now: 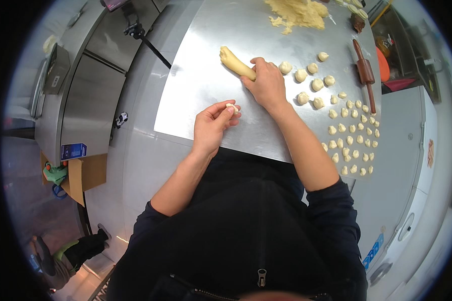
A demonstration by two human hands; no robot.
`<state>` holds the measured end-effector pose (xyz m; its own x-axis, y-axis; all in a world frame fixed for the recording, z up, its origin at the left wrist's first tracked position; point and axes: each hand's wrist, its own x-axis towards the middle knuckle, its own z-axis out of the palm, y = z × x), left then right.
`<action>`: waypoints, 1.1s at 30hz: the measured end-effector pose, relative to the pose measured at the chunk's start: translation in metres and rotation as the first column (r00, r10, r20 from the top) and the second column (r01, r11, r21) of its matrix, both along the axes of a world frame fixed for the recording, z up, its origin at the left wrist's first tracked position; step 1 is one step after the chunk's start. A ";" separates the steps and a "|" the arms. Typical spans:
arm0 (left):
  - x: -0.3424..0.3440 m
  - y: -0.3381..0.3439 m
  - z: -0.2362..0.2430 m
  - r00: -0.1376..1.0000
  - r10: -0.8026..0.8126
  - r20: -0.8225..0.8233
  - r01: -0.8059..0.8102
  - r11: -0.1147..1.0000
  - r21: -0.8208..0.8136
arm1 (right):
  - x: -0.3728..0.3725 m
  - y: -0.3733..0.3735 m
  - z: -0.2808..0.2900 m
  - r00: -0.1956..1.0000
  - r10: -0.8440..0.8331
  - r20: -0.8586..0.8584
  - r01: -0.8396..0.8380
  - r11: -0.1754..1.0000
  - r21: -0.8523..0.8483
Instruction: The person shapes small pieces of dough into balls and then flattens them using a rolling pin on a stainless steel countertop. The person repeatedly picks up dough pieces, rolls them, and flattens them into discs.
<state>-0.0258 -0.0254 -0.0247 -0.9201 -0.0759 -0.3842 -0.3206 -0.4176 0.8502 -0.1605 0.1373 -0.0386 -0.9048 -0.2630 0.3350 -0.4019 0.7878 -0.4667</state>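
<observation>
My left hand [217, 121] pinches a small pale piece of dough [231, 107] just above the steel table [191, 75]. Farther up, my right hand [264, 85] rests with curled fingers on the near end of a yellow dough log [234, 60], which lies at a slant. To the right of it are several round dough balls [301, 75], and several smaller dough lumps [352, 128] lie in loose rows along the table's right side.
A wooden rolling pin [364, 71] lies at the right edge; crumbly yellow dough [299, 15] sits at the back. A white appliance [402, 150] stands right, steel cabinets [88, 100], a black stand [145, 40] and a cardboard box [88, 180] left. Another person [75, 256] is at lower left.
</observation>
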 end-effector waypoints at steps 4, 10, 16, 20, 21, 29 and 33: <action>0.001 -0.004 -0.001 0.999 -0.002 -0.035 0.002 1.000 0.017 | 0.016 0.001 0.002 0.985 -0.088 0.151 0.093 0.995 -0.029; -0.004 -0.008 -0.009 0.995 0.000 -0.097 -0.012 0.993 -0.118 | 0.055 0.020 -0.001 0.994 0.065 0.084 -0.065 0.998 -0.005; -0.008 -0.009 -0.013 0.997 0.028 -0.079 -0.032 0.998 -0.060 | 0.107 0.028 -0.004 0.909 0.415 0.033 -0.416 0.902 0.113; -0.007 -0.004 -0.009 0.995 0.072 -0.072 -0.075 0.997 -0.033 | 0.098 0.056 0.014 0.967 0.152 0.205 -0.132 0.985 -0.110; -0.008 -0.001 -0.007 0.997 0.063 -0.038 -0.063 0.998 -0.001 | 0.094 0.059 0.020 0.946 0.198 0.256 -0.095 0.926 -0.365; -0.013 0.013 0.009 1.000 0.014 0.005 -0.015 0.976 0.218 | 0.102 0.015 0.038 0.974 0.189 0.128 -0.052 0.730 -0.682; -0.009 0.010 0.005 0.997 -0.058 0.060 0.042 0.971 0.237 | 0.105 0.009 0.034 0.979 0.159 -0.124 -0.195 0.904 -0.381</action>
